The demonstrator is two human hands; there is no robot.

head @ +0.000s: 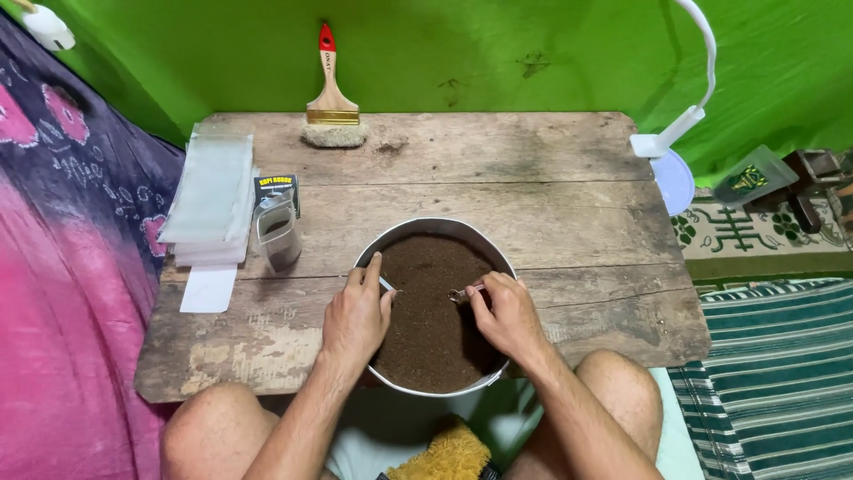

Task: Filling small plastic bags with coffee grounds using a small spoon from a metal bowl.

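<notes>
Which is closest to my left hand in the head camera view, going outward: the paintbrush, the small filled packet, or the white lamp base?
From the left hand:
1. Small filled packet, just up-left on the table.
2. Paintbrush, at the table's far edge.
3. White lamp base, far right corner.

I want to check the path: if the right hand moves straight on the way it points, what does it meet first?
The right hand points left with a small spoon over the brown powder. It would probably meet the left hand first; depth is unclear.
</notes>
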